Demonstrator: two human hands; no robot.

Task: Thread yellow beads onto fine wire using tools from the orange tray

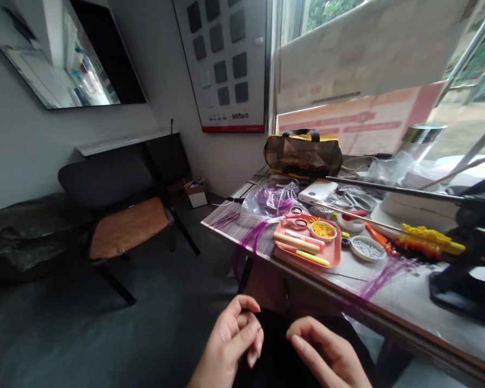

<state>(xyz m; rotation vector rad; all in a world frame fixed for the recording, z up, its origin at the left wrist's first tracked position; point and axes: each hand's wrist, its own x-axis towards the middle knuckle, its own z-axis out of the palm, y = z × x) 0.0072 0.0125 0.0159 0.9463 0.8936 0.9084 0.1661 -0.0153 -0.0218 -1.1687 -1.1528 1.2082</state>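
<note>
My left hand (235, 337) and my right hand (327, 353) are low in the head view, close together over my dark lap, below the table's front edge. Both have fingers curled, fingertips pinched toward each other. Whatever they pinch is too thin to make out. Purple strands (382, 275) hang over the table (404, 302) edge just above them. An orange tray (334, 253) with sticks, scissors and a small dish of yellow bands (323, 230) lies on the table.
A clear bag of purple fibre (271, 198), a white box (317, 191), a bowl of beads (366, 249), yellow and red strands (426, 241) and a black stand (466, 269) crowd the table. A yellow-black bag (303, 153) sits at the window. A chair (121, 215) stands left.
</note>
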